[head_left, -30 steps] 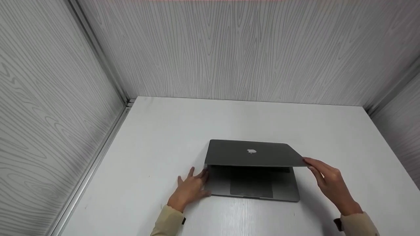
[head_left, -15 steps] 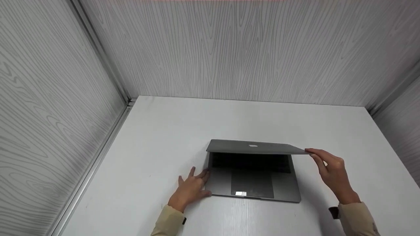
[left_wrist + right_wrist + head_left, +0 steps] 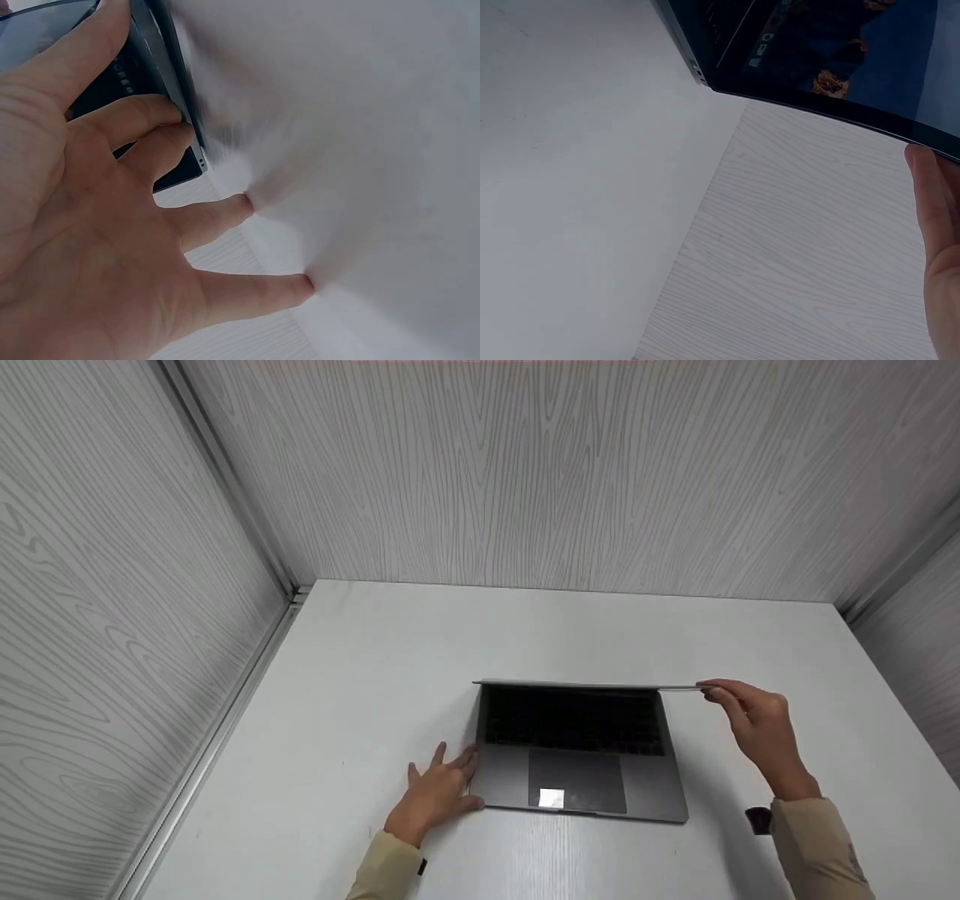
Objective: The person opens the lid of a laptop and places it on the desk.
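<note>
A grey laptop (image 3: 506,776) lies on the white table, its lid (image 3: 570,684) raised so that the head view sees it nearly edge-on. My right hand (image 3: 757,724) pinches the lid's upper right corner between thumb and fingers. In the right wrist view the lit screen (image 3: 885,67) shows a picture and a row of icons. My left hand (image 3: 433,795) rests at the left side of the base, fingers spread. Its thumb lies by the front left corner, and the left wrist view shows two fingertips (image 3: 176,131) against the side edge, the other two on the table.
The white table (image 3: 360,660) runs back to a wood-grain panel (image 3: 525,472). Another such panel (image 3: 97,622) stands on the left, with a metal rail (image 3: 210,742) along its foot. A third panel (image 3: 915,660) closes the right side.
My right hand has swung the laptop's lid up and back, from partly lowered over the keyboard to nearly edge-on. The keyboard and touchpad have come into view. My left hand has stayed put.
</note>
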Action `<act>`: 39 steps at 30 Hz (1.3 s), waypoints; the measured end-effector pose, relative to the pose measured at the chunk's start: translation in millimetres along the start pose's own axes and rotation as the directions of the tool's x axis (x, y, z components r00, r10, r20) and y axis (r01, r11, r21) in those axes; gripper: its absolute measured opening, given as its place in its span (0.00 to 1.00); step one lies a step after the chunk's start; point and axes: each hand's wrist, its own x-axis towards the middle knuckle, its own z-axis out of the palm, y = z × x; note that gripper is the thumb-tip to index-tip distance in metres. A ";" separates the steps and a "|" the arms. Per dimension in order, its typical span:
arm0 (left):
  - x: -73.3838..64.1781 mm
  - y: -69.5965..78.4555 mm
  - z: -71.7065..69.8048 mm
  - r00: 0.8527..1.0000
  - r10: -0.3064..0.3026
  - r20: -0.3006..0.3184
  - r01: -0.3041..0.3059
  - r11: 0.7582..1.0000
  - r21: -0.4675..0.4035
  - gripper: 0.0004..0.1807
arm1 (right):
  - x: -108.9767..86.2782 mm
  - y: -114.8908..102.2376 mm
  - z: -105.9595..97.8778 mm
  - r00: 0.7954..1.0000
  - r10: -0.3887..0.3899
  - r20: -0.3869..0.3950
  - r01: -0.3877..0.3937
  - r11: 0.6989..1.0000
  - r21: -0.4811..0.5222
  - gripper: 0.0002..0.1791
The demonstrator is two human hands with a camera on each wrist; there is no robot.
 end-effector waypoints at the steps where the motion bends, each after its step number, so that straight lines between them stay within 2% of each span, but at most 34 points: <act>1: 0.0 0.1 -0.1 1.000 0.000 0.000 0.000 1.000 -0.003 0.40 | 1.6 0.4 -0.6 1.000 0.003 0.004 -0.003 1.000 0.002 0.15; 19: 1.1 2.2 0.9 1.000 -0.012 0.010 0.012 1.000 -0.029 0.40 | 29.9 10.1 -0.3 1.000 0.002 -0.029 -0.003 0.999 -0.047 0.07; 32: 1.3 2.6 0.2 0.999 -0.029 0.020 0.030 0.999 -0.042 0.41 | 47.3 16.9 -0.6 0.996 0.088 0.023 -0.087 0.995 -0.051 0.06; 39: 1.3 1.8 0.7 0.999 -0.035 0.020 0.035 0.999 -0.036 0.41 | 59.2 18.9 0.4 0.991 0.130 0.037 -0.129 0.991 -0.016 0.07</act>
